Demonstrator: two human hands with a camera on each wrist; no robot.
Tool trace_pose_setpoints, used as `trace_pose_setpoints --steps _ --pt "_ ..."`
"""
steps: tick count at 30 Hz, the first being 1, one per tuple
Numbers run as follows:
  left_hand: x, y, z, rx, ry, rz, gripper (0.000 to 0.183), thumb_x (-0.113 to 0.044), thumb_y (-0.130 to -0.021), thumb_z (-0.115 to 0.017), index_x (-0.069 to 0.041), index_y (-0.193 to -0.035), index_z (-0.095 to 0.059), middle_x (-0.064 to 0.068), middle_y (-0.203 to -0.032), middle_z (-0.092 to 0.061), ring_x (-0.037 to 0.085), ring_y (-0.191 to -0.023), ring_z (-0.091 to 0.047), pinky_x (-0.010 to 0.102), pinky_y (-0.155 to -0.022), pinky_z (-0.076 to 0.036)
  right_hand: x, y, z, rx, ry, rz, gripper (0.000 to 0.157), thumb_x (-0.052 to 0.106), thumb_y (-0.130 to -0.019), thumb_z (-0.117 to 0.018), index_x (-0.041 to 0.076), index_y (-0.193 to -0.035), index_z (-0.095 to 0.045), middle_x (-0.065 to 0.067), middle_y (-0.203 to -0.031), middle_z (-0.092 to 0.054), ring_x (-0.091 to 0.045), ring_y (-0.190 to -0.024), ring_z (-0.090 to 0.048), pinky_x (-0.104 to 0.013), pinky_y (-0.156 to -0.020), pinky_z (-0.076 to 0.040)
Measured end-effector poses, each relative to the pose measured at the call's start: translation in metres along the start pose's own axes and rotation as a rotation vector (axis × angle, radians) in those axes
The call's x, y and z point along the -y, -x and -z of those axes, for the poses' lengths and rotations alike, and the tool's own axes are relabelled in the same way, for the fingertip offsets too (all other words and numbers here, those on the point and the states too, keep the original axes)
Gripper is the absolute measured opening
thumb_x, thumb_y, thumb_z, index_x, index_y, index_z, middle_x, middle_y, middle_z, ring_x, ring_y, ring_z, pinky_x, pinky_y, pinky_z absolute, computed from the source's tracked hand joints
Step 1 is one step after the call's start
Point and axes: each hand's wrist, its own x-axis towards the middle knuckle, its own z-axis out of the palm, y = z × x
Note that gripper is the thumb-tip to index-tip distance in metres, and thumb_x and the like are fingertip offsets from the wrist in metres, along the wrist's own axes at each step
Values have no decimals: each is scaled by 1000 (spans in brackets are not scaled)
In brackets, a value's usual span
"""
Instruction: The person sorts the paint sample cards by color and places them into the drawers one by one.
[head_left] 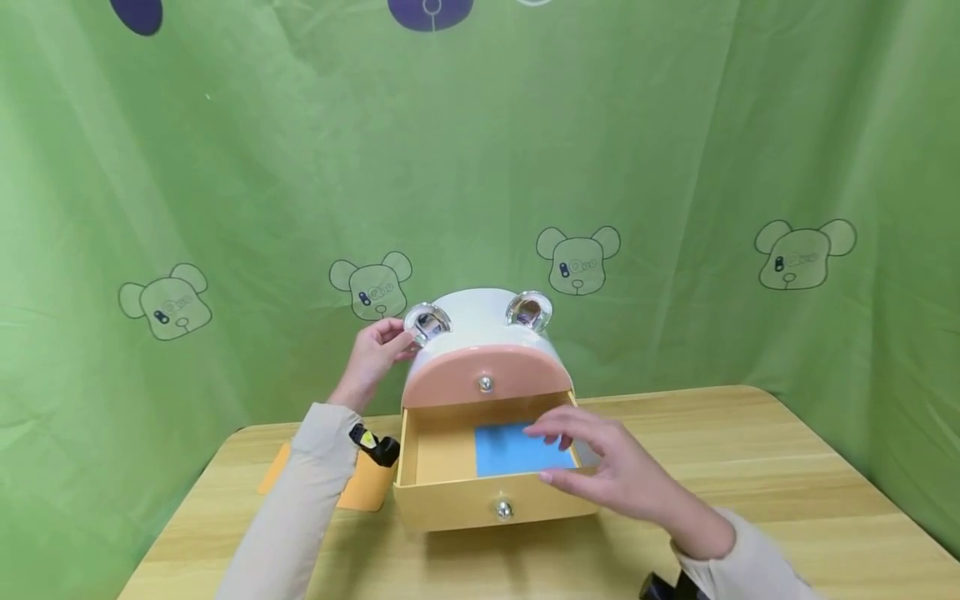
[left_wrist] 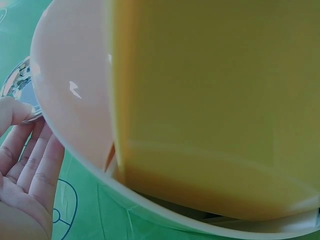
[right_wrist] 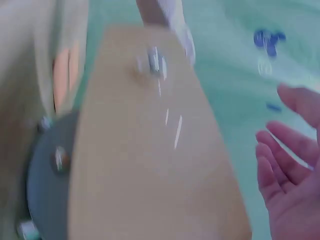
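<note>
A small white drawer box (head_left: 476, 317) with two shiny silver ears stands on the table, its pink upper drawer (head_left: 487, 372) closed. The yellow lower drawer (head_left: 450, 504) is pulled out, and a flat blue sheet (head_left: 510, 454) lies inside it. At the box's left side, my left hand (head_left: 375, 354) pinches the silver ear (left_wrist: 19, 82), thumb on its edge and fingers behind. Over the lower drawer's right end hovers my right hand (head_left: 611, 458), fingers loosely bent and holding nothing. The drawer front with its round knob (right_wrist: 157, 62) is blurred in the right wrist view.
Orange sheets (head_left: 365, 485) lie on the wooden table (head_left: 720, 467) left of the box, partly hidden by my left forearm. A green curtain (head_left: 480, 150) with bear outlines hangs close behind the table.
</note>
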Motion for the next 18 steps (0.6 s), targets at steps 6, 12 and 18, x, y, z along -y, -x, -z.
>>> trace_pose_setpoints --steps 6,12,18 --pt "-1 0 1 4 5 -4 21 -5 -90 -59 2 -109 -57 6 -97 -66 14 -84 -65 35 -91 -54 10 16 -37 -207 -123 38 41 -11 -69 -75 3 -106 -63 -9 -91 -63 -10 -70 -58 -21 -60 -55" --pt "-1 1 0 0 4 -9 21 -4 -89 -59 2 -109 -57 5 -95 -66 13 -83 -65 29 -85 -56 8 36 -66 -310 -142 12 35 -16 -66 -73 -3 -98 -62 -10 -80 -62 -9 -66 -58 -18 -55 -54" --pt "-1 0 -1 2 11 -10 21 -4 -89 -59 3 -109 -57 5 -95 -66 13 -83 -65 27 -84 -56 8 50 -88 -325 -135 -157 26 -8 -73 -74 4 -93 -64 -4 -76 -69 -3 -63 -62 -16 -49 -53"
